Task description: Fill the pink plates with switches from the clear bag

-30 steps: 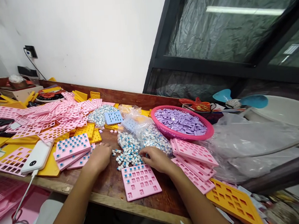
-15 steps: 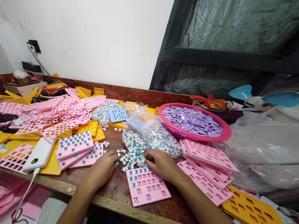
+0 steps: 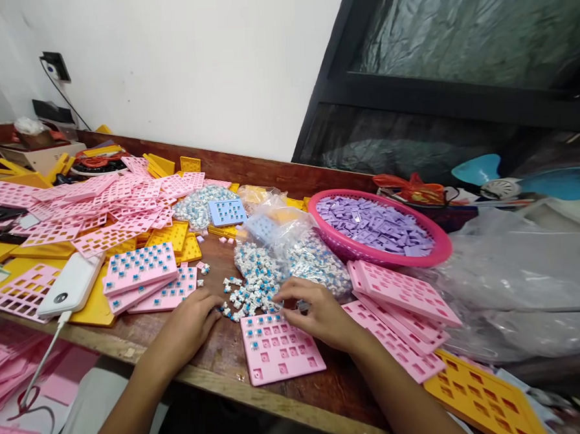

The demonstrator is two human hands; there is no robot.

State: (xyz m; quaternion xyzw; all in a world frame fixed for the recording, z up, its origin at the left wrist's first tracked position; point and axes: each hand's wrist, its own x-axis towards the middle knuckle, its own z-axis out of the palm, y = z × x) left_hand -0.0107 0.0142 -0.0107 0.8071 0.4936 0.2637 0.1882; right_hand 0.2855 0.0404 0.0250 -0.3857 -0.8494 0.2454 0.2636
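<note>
My left hand [image 3: 194, 320] rests on the table left of a loose pile of blue-and-white key switches [image 3: 259, 283]. Its fingers are curled together, with a small key switch at the tips. Over the pile's right side, my right hand [image 3: 317, 309] has its thumb and fingers apart. The right thumb is close to the top edge of a pink keyboard plate [image 3: 285, 366] lying in front of me. Blue switches sit along the plate's top row and in its upper left; many other square holes are bare. My right fingertips partly cover the pile.
A clear bag [image 3: 316, 267] of switches lies behind my right hand. Beyond it stands a pink basket [image 3: 384, 259] of purple pieces. Pink plates are stacked at right [image 3: 405, 295] and, with switches fitted, at left [image 3: 140, 270]. A white power bank [image 3: 72, 286] lies near the front edge.
My right thumb and fingers have spread apart above the pile. My left hand stays beside the switches, its fingertips now at the pile's left edge. The whole view has shifted slightly.
</note>
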